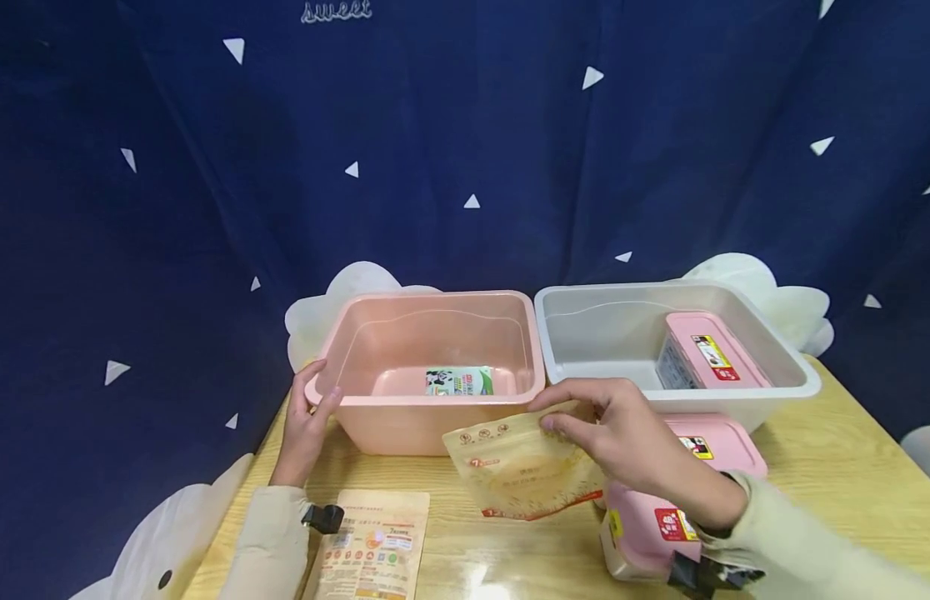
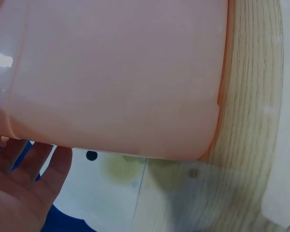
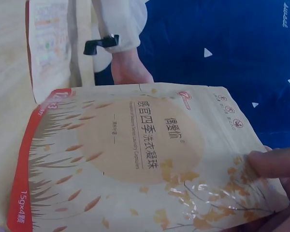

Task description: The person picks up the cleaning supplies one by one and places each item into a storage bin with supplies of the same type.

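Note:
My right hand (image 1: 622,433) pinches the top corner of a cream pouch of laundry capsules (image 1: 525,467), held tilted in front of the pink plastic bin (image 1: 427,401). In the right wrist view the pouch's printed front (image 3: 135,159) shows a red lower edge and orange leaves, with the thumb (image 3: 275,162) on it. With thumb and fingers, my left hand (image 1: 303,429) grips the bin's rim at its near left corner. Inside that bin lies a green and white packet with a panda (image 1: 459,381). The left wrist view shows the bin's pink wall (image 2: 121,82) above the fingers.
Another printed pouch (image 1: 375,533) lies flat on the wooden table (image 1: 465,533) beside my left forearm. To the right stands a whitish bin (image 1: 780,393) holding a pink-lidded box (image 1: 723,346). Two more pink-lidded boxes (image 1: 723,442) stand before it. A dark blue curtain (image 1: 465,125) hangs behind.

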`<state>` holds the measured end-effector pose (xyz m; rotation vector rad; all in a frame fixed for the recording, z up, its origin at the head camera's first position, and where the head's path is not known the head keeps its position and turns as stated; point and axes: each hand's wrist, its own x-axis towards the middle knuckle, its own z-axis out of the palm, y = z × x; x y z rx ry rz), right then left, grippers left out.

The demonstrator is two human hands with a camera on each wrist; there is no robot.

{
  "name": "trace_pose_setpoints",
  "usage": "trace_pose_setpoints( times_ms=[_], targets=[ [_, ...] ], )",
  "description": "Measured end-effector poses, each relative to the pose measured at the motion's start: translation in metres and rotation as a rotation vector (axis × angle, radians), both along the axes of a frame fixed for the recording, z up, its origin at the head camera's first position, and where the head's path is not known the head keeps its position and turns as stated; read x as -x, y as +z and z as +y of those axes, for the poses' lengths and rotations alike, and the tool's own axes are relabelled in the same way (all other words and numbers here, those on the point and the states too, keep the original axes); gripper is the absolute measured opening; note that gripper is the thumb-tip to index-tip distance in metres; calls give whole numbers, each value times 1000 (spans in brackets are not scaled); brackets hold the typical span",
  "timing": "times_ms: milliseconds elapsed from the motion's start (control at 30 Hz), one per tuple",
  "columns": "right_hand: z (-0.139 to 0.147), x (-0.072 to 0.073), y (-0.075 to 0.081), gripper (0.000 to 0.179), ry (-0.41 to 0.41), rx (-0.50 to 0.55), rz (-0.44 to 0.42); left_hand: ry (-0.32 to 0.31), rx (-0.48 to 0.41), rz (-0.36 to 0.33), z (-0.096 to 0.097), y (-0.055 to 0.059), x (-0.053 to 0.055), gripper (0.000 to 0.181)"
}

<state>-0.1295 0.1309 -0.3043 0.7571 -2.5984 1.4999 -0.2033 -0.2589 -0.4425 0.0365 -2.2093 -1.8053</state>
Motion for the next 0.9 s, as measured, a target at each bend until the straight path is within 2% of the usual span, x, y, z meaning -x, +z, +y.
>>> trace_pose_setpoints(
  times_ms=[133,400,600,700,900],
  targets=[
    [1,8,11,17,4,-8,5,5,2,1,0,-1,0,57],
    [-1,26,30,18,27,-66,78,0,-19,32,0,-3,1,55],
    [-4,41,44,15,98,-41,102,4,-16,10,-1,-4,0,56],
    [-6,48,52,15,119,-42,109,0,-24,23,-1,-4,0,56],
    [-7,58,63,15,73,-58,82,-1,-17,33,0,-3,1,55]
  ],
)
